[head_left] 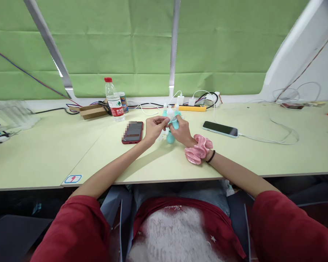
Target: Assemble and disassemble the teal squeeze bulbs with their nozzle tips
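Note:
Both hands meet over the middle of the table. My right hand (182, 131) is wrapped round a small teal squeeze bulb (175, 124) that has a translucent white tip (170, 112). The thumb and forefinger of my left hand (154, 128) are pinched together at that tip. Beneath the hands shows the rounded end of another teal bulb (170, 138). Just behind them stand more teal bulbs with pale tips, one at the left (164, 108) and one at the right (177, 107). My fingers partly hide the group.
A red-cased phone (132, 132) lies left of my hands, a charging phone (220, 129) right. Farther back are a water bottle (116, 103), a can (123, 102), a cardboard box (93, 111) and a yellow power strip (192, 108) with cables. Clear plastic (12, 114) lies far left.

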`<state>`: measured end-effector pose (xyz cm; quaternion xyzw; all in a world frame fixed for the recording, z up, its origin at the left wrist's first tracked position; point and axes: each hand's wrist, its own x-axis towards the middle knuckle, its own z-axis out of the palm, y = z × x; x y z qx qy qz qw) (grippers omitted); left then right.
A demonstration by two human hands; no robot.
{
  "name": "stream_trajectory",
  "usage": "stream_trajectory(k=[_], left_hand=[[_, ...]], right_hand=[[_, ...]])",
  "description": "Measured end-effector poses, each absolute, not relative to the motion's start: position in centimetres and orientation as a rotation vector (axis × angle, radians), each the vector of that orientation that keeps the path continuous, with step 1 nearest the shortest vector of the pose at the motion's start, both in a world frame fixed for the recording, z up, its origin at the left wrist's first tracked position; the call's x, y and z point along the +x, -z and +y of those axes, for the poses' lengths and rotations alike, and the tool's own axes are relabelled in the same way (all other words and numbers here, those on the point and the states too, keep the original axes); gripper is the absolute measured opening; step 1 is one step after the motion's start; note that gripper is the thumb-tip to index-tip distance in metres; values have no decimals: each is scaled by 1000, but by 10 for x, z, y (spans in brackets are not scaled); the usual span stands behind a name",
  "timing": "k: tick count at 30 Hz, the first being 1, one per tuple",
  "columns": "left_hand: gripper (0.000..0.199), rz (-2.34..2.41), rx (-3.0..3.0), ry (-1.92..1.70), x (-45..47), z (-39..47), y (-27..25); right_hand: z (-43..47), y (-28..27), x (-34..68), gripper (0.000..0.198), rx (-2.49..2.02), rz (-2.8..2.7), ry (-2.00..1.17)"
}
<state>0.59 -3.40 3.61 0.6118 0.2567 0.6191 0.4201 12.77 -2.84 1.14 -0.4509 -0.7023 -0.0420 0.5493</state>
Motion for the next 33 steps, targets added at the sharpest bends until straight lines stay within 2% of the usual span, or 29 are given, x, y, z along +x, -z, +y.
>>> stream_trajectory(k=[6, 12, 24, 33], left_hand=[[19, 654, 1550, -1608, 6, -35, -34], [30, 640, 1475, -1571, 7, -32, -33], [29, 579, 1501, -1394, -2, -25, -35], [21, 641, 1595, -1505, 2, -35, -39]], right_hand=[[-28, -11, 126, 12, -1060, -1658, 65], [-30, -12, 124, 12, -1037, -1662, 22], [-31, -14, 127, 16, -954, -1688, -54], [-29, -15, 131, 14, -1008, -1709, 28]])
